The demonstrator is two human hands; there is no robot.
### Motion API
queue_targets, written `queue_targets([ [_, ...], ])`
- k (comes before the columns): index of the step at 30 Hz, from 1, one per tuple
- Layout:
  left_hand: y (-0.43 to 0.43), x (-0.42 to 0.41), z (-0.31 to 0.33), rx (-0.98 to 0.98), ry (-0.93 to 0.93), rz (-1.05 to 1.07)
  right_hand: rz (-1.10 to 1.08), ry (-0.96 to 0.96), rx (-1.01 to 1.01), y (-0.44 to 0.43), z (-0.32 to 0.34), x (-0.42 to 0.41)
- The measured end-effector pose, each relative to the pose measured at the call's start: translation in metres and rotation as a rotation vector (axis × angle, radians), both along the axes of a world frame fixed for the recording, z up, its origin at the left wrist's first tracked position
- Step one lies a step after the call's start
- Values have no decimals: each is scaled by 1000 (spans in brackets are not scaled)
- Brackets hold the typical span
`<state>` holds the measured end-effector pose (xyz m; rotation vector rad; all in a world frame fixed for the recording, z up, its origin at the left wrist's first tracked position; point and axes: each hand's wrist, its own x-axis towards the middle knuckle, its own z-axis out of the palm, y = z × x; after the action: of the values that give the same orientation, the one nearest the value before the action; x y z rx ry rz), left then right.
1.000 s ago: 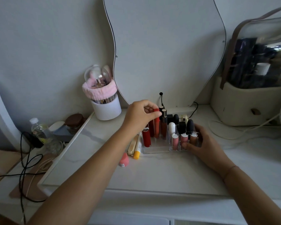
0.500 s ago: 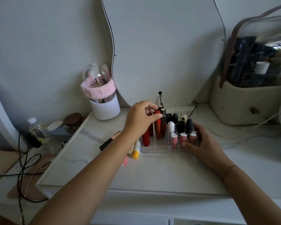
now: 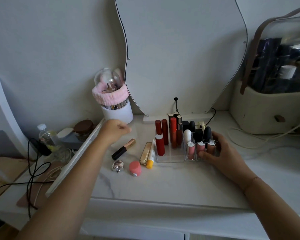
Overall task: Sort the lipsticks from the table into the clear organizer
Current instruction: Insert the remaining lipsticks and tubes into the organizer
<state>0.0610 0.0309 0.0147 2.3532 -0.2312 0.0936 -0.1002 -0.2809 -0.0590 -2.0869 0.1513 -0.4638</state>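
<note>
- Left hand point(image 3: 113, 130): loosely curled, empty, hovering just above the black-and-gold lipstick point(image 3: 123, 149) lying flat on the bench point(image 3: 163, 184).
- Right hand point(image 3: 220, 153): spread against the front right corner of the clear organizer point(image 3: 171, 157), steadying it, nothing clasped inside the grip.
- Black-and-gold lipstick: probably light, rigid, smooth-cased and prone to roll; best pinched across the middle of the barrel, then turned upright.
- Clear organizer: already packed with upright red tubes point(image 3: 164, 134) at left and pink glosses point(image 3: 200, 147) at front right; open floor between them looks the likeliest free spot.
- Gold tube point(image 3: 145, 153) and yellow-capped tube point(image 3: 150, 155): lying side by side, touching the organizer's left wall, likely next in line.
- Pink pot point(image 3: 135, 168) and silver trinket point(image 3: 118, 165): near the lipstick, easy to nudge.
- White brush holder point(image 3: 117, 112): behind the left hand, clear of the path.
</note>
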Motion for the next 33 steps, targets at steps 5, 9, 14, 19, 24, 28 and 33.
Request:
queue_targets([
  [5, 5, 0, -33, 210, 117, -20, -10, 0, -25, 1, 1, -1],
  [9, -6, -2, -39, 221, 35, 23, -19, 7, -22, 0, 0, -1],
  [14, -16, -4, -17, -110, -29, 11, -9, 8, -24, -1, -2, -1],
  [19, -35, -22, 31, -520, -82, -167, 2, -12, -11, -1, -2, 0],
  [24, -53, -33, 49, -609, -168, -286, 1, -10, -2, 0, -2, 0],
  [28, -62, -35, 37, -480, -184, -334, 7, -14, -3, -1, -2, 0],
  [33, -66, -35, 20, -372, -191, -322, -5, -5, -11, -1, -2, 0],
])
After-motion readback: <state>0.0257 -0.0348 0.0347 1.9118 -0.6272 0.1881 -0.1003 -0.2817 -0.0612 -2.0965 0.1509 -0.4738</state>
